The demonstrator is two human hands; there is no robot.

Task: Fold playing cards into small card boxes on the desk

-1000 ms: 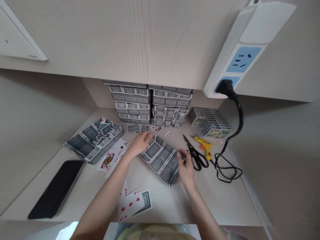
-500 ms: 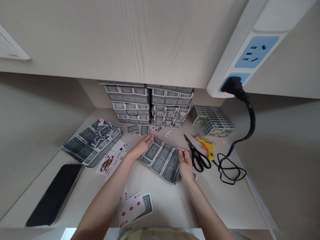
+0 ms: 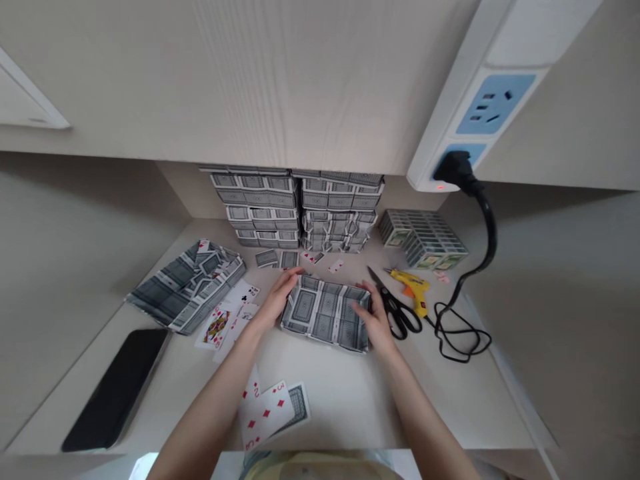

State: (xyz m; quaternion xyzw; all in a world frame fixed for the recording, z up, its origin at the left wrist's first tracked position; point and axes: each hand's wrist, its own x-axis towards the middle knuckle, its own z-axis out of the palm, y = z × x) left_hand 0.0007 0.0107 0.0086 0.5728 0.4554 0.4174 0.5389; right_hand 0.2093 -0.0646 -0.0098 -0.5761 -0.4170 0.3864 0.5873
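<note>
A flat panel of joined grey-backed playing cards (image 3: 325, 313) lies on the desk in front of me. My left hand (image 3: 277, 300) grips its left edge with curled fingers. On the panel's right edge rests my right hand (image 3: 373, 315), fingers curled over it. Both hands hold the panel square to me.
Stacks of finished card panels (image 3: 295, 210) stand against the back wall. Another card panel (image 3: 187, 283) lies at the left beside loose face-up cards (image 3: 225, 317). More loose cards (image 3: 267, 410) sit near the front edge. A black phone (image 3: 117, 387), scissors (image 3: 395, 310), a yellow glue gun (image 3: 413, 287) with its black cord (image 3: 460, 333) and a card block (image 3: 423, 240) surround them.
The card panel has been turned from a diagonal lie to square in front of me. My right hand moved up along its right edge; my left hand shifted onto its left edge.
</note>
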